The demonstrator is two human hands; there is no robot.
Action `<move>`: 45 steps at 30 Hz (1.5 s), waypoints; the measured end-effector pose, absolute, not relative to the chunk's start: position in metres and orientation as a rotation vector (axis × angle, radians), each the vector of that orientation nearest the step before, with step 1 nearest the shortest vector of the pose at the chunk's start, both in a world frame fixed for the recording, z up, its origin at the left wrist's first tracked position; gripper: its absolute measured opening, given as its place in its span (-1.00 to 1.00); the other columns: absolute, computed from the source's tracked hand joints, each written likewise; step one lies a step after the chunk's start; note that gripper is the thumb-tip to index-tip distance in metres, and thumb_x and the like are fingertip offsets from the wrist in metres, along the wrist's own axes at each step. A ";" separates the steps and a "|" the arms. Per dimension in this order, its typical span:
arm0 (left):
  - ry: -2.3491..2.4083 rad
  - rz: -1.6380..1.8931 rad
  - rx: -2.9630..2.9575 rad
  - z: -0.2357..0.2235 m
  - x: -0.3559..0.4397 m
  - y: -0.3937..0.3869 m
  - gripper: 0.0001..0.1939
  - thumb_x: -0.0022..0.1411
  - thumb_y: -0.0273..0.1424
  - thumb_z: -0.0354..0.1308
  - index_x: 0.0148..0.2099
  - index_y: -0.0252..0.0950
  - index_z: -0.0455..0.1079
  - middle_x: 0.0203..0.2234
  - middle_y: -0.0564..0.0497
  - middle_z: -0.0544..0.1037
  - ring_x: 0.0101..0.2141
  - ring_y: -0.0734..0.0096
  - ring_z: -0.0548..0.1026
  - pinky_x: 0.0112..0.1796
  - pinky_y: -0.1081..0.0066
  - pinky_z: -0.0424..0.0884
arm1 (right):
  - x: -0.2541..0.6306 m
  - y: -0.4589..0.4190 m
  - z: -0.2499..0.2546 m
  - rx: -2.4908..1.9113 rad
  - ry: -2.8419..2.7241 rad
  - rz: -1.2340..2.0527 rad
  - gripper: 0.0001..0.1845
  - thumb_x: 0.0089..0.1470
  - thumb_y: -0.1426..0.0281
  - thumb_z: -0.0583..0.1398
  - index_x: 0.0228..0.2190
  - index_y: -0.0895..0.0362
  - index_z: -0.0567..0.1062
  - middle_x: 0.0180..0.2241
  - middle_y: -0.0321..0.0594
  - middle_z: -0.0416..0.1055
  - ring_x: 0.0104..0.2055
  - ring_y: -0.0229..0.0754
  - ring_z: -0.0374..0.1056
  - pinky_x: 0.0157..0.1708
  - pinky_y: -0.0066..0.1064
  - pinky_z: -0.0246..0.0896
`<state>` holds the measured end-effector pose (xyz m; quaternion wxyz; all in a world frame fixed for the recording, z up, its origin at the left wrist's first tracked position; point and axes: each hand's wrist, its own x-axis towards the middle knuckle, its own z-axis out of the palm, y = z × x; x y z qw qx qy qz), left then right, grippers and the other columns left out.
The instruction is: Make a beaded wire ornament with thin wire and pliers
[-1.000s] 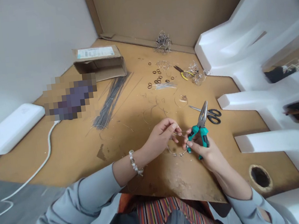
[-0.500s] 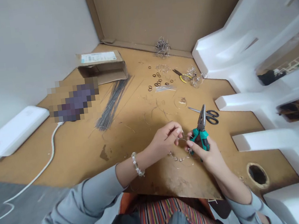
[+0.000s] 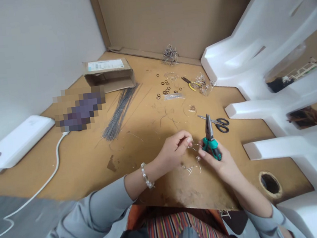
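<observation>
My left hand (image 3: 175,148) pinches one end of a thin wire loop (image 3: 193,161) strung with a few clear beads, just above the brown board (image 3: 99,156). My right hand (image 3: 219,161) grips green-handled pliers (image 3: 210,140), jaws pointing up and away, while its fingertips touch the other end of the wire. A bead bracelet (image 3: 146,175) sits on my left wrist. The two hands are close together near the board's front edge.
Black scissors (image 3: 219,122) lie just beyond the pliers. Farther back are small black rings (image 3: 166,89), yellow-handled cutters (image 3: 189,84), a bundle of straight wires (image 3: 119,110), a cardboard box (image 3: 109,74), a white power bank (image 3: 15,141) with cable. White foam blocks (image 3: 271,83) line the right side.
The pliers have swung from tilted right to nearly upright. The beaded wire loop has dropped lower between my hands. The view has shifted slightly, with the hands staying close together.
</observation>
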<state>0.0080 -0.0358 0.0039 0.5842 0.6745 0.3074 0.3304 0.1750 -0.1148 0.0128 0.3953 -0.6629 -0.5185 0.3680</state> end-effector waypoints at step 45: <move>0.581 0.725 1.432 0.009 0.004 -0.037 -0.83 0.25 -0.30 -0.03 -0.32 -0.30 0.24 -0.45 0.08 0.38 -0.56 0.63 0.24 -0.49 0.53 0.22 | 0.225 -0.144 0.088 -2.252 -2.435 0.434 -0.69 -0.06 0.40 0.12 -0.20 -0.02 0.43 -0.43 -0.30 0.47 -0.45 -0.16 0.40 -0.50 -0.40 0.15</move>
